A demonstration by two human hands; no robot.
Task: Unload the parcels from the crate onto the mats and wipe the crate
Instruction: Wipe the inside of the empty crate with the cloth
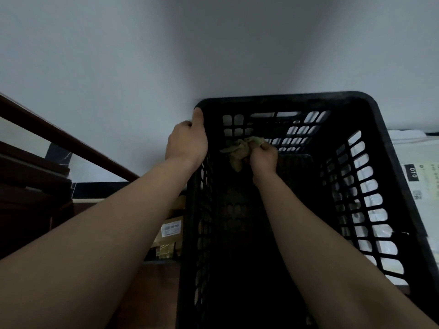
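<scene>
A black slotted plastic crate (384,143) fills the middle and right of the view, and I look down into its dark inside, where I see no parcels. My left hand (186,141) grips the crate's far left rim corner. My right hand (263,156) is deep inside the crate, closed on a crumpled olive-yellow cloth (242,150) held against the far wall. A brown parcel with a white label (172,227) lies outside the crate on the left. White parcels with printed labels (422,176) lie outside on the right.
A plain white wall (213,43) stands right behind the crate. A dark wooden stair rail and steps (47,148) run along the left. Reddish floor (154,281) shows under my left forearm.
</scene>
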